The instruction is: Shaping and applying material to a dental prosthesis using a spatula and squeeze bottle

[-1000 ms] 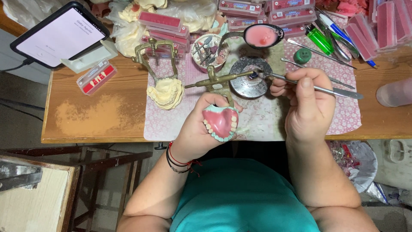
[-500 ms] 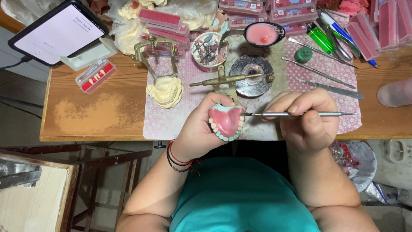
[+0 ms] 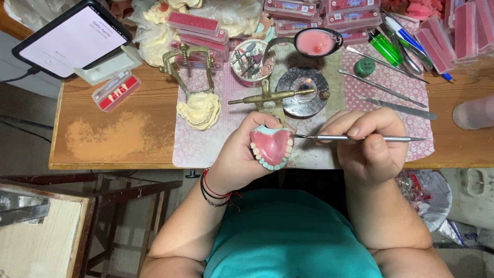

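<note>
1. The left hand (image 3: pixel 242 154) was curled tight around the pink denture (image 3: pixel 271 148), cupping it from beneath with the row of teeth turned up and toward the body, apparently so the working face stayed open to view.
2. The denture sat just in front of the round burner (image 3: pixel 301 91), held clear above the near edge of the table (image 3: pixel 118 139).
3. The right hand (image 3: pixel 368 144) was closed in a pen-style pinch on the thin metal tool (image 3: pixel 360 138), thumb and fingers bunched near the middle of the shaft, likely for fine control.
4. The tool lay level, its tip touching the denture's right side, its tail pointing away to the right of the burner.
5. Behind the burner stood a spoon of pink wax (image 3: pixel 315 42), near the flame, probably for warming.
6. Left of the burner sat a brass hinged frame (image 3: pixel 190 67) with a pale plaster cast (image 3: pixel 199 109), parked aside.
7. Spare metal tools (image 3: pixel 396 107) lay right of the burner, within reach.
</note>
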